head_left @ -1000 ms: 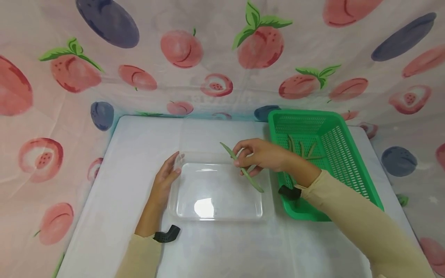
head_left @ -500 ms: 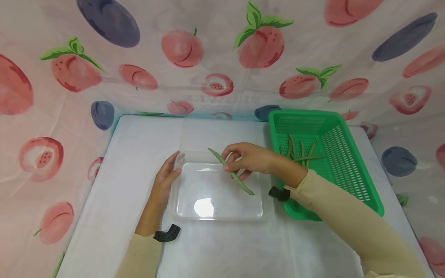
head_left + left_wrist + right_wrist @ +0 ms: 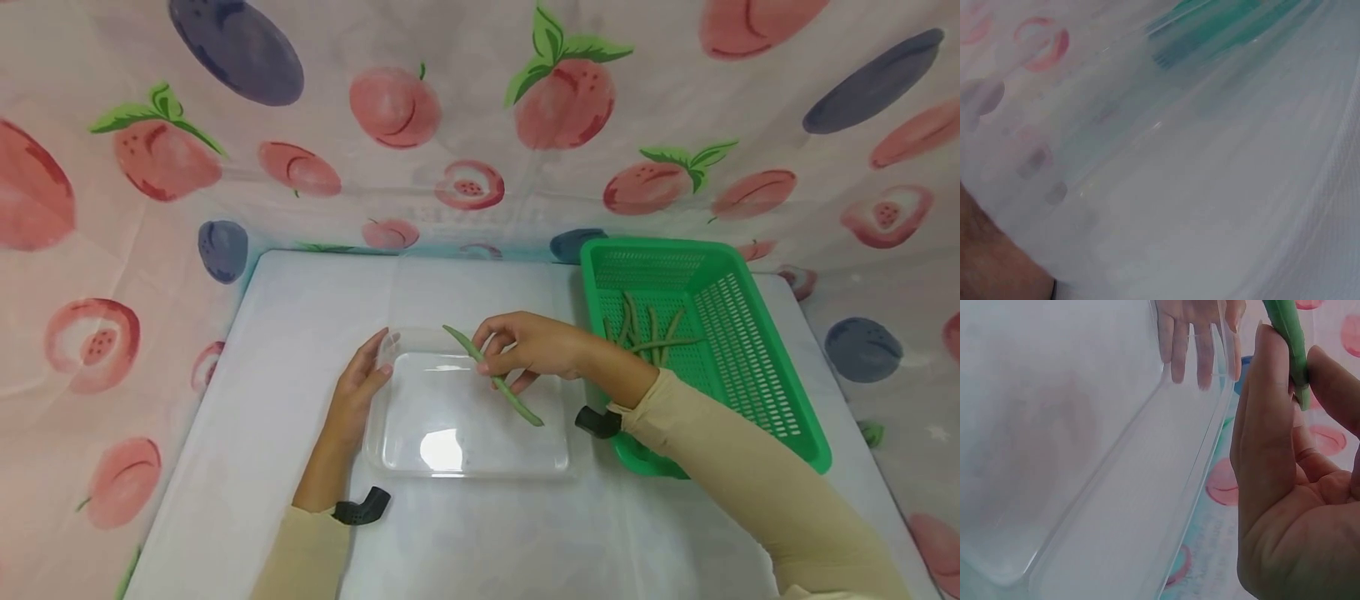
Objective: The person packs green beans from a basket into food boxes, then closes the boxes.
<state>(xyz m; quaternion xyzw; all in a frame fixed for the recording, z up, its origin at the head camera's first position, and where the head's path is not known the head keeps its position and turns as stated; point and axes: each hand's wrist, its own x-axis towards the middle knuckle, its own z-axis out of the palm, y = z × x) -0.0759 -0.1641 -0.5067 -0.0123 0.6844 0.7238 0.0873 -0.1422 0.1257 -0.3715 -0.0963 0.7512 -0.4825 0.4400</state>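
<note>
My right hand (image 3: 517,346) pinches a long green bean (image 3: 517,402) and holds it slanted above the far part of a clear plastic tray (image 3: 405,458). The right wrist view shows the bean (image 3: 1288,331) between thumb and fingers (image 3: 1266,394), with the tray (image 3: 1191,481) below. My left hand (image 3: 358,392) lies with straight fingers against the tray's left wall. Seen through the clear plastic are its fingers (image 3: 1192,337). In the left wrist view only a blurred tray wall (image 3: 1166,187) shows.
A green plastic basket (image 3: 757,367) stands to the right of the tray, with several more green beans (image 3: 645,329) in it. All of this sits on a white table (image 3: 300,292). Fruit-patterned cloth (image 3: 465,117) hangs behind and at both sides.
My right hand has carried the bean leftward from near the basket to over the tray, and a little lower. The left hand has stayed against the tray.
</note>
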